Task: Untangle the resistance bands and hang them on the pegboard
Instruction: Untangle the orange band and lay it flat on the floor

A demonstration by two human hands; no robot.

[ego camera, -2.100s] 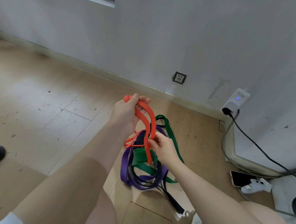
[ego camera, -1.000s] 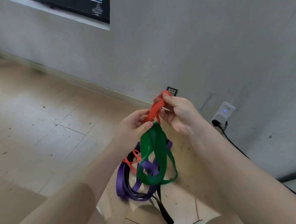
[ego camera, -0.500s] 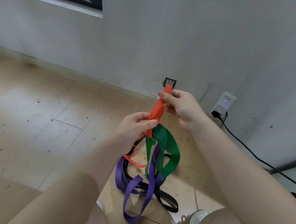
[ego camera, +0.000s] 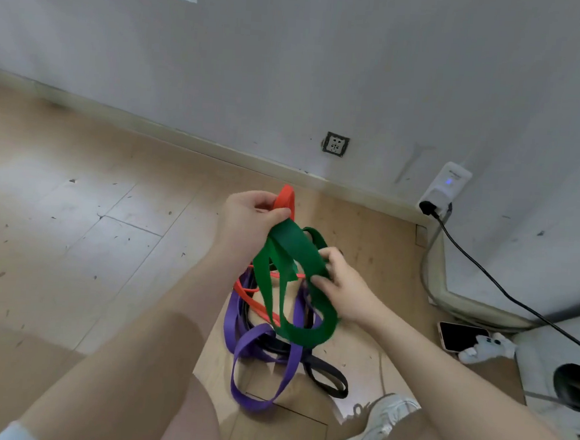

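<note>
The left hand (ego camera: 247,223) is curled tight around the top fold of the orange band (ego camera: 286,199) and the green band (ego camera: 293,275), holding both up above the wooden floor (ego camera: 75,225). Just below and to its right, the right hand (ego camera: 342,292) pinches a strand of the green loop between thumb and fingers. The purple band (ego camera: 258,351) and the black band (ego camera: 325,377) trail beneath both hands, their lower loops lying on the floor near the white shoe (ego camera: 370,428).

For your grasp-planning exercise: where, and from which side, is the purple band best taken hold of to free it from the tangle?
Probably the purple band at its low loop, which lies open on the floor nearest the person, clear of the black band and green band. Come from the near side; higher up it crosses the others.
</note>
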